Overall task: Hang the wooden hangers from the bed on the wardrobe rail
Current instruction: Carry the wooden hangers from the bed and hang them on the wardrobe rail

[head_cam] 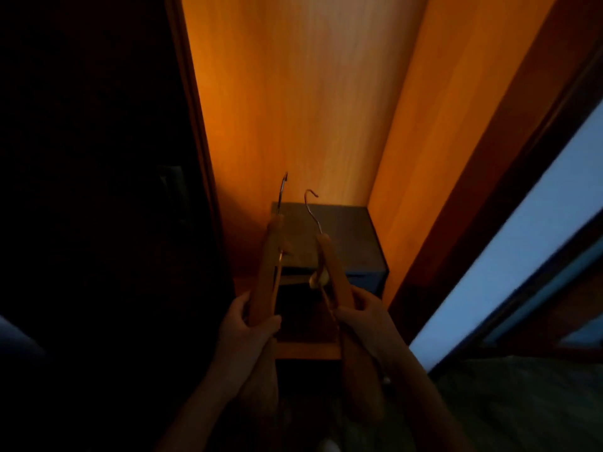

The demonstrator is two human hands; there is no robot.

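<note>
A dark box (339, 236) sits low against the orange wooden back panel (293, 93). A pale, bright window (522, 239) runs diagonally at the right edge.

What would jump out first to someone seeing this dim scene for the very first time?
The glowing orange wardrobe interior fills the upper middle, bright against the dark at left. Low in the middle, the left hand and the right hand each grip a wooden hanger, the left hanger and the right hanger, with metal hooks pointing up into the wardrobe. Behind the hooks sits a dark box on the wardrobe floor.
</note>
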